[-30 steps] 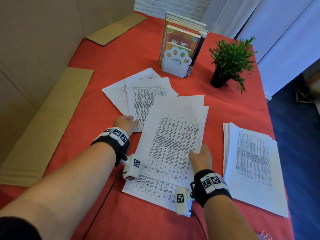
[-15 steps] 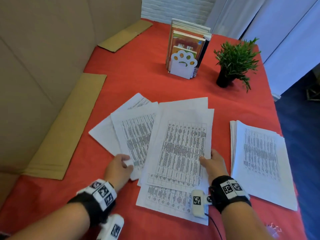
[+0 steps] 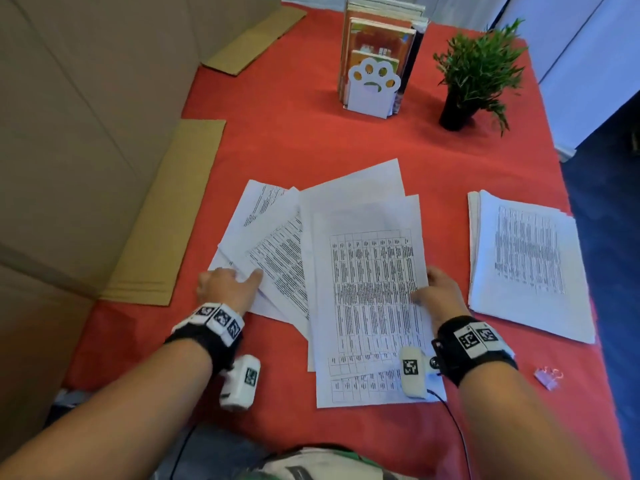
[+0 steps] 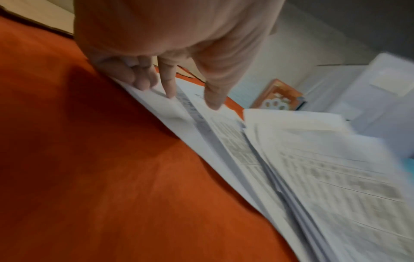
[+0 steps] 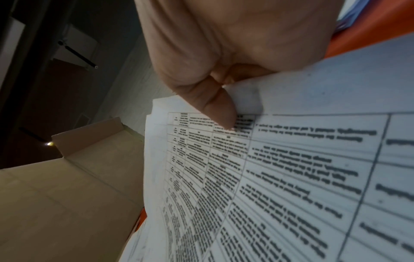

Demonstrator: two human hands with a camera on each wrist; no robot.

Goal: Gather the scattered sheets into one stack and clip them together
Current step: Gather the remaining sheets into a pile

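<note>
Gathering partly done: loose sheets (image 3: 346, 271) still fanned on the tabletop (image 3: 294, 140), left hand (image 3: 225, 289) pressing their left edge with straight fingers (image 4: 168, 85), right hand (image 3: 440, 292) pinching the right edge, clip (image 3: 549, 377) untouched nearby.

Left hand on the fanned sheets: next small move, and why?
Probably slide the left hand rightward, pushing the fanned sheets under the centre pile that the right hand pinches. The fingertips already press the sheets' left edge, and those sheets still splay out, not squared.
</note>
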